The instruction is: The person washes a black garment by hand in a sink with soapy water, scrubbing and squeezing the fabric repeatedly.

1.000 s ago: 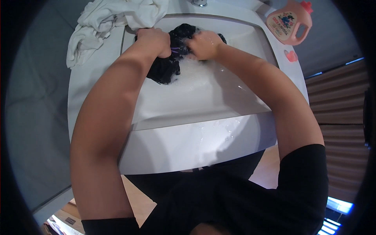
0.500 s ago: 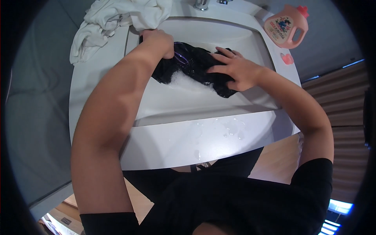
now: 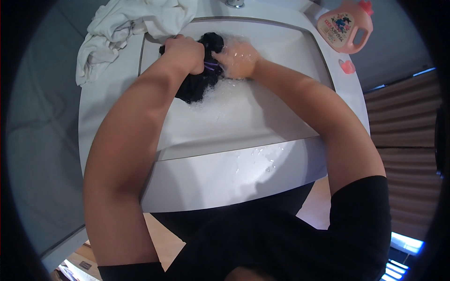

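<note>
A wet black garment [image 3: 192, 88] with a thin purple cord lies bunched in the left part of the white sink [image 3: 281, 110]. My left hand [image 3: 184, 52] is closed around its upper left part. At the garment's right edge is my right hand [image 3: 240, 60], down in the suds and partly covered by foam. Its thumb points left against the cloth; the other fingers are blurred and hidden by foam and water. White suds [image 3: 206, 97] cling to the garment's lower edge.
White cloth [image 3: 136, 23] is heaped on the counter at the far left. A pink detergent jug [image 3: 346, 28] stands at the far right, with a small pink cap [image 3: 347, 67] nearer me. The faucet [image 3: 235, 3] rises behind the sink. Water drops wet the front ledge [image 3: 260, 161].
My right hand has moved left and away from me, into the foam. The garment, stretched out to the right before, is now bunched near my left hand, which keeps its hold.
</note>
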A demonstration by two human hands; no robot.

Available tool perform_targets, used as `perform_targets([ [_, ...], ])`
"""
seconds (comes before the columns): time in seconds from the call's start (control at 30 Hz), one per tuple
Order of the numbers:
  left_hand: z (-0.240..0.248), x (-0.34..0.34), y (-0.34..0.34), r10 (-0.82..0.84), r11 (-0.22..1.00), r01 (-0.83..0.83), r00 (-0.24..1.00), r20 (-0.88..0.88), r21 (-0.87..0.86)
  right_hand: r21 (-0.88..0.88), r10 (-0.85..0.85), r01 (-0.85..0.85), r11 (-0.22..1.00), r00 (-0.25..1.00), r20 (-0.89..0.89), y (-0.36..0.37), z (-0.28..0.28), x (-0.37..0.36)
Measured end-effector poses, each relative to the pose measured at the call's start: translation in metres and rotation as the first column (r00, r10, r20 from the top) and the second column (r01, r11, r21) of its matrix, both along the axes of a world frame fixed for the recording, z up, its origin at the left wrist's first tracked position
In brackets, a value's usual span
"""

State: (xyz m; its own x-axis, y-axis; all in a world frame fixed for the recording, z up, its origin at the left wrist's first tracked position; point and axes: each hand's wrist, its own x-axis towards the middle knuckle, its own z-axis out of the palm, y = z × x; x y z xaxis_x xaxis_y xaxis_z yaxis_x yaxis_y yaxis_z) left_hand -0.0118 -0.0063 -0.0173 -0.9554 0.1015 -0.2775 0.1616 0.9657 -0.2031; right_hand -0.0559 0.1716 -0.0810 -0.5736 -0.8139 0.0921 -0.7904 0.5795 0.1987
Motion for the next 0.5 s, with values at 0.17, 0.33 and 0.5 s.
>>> perform_targets([
  [0.17, 0.005, -0.008, 0.000, 0.065, 0.998, -0.065, 0.997, 0.047, -0.011, 0.102, 0.081, -0.084, 0.991, 0.996, 0.036, -0.015, 0.022, -0.010],
  [0.33, 0.004, -0.005, -0.001, 0.063, 0.998, -0.063, 0.998, 0.009, -0.005, -0.079, 0.013, 0.016, 0.997, 0.933, 0.360, 0.022, 0.059, -0.002],
  [0.5, 0.007, -0.007, 0.001, 0.090, 0.996, -0.090, 0.995, 0.051, -0.007, -0.017, 0.020, -0.013, 1.000, 0.839, 0.544, 0.073, 0.084, 0.048],
])
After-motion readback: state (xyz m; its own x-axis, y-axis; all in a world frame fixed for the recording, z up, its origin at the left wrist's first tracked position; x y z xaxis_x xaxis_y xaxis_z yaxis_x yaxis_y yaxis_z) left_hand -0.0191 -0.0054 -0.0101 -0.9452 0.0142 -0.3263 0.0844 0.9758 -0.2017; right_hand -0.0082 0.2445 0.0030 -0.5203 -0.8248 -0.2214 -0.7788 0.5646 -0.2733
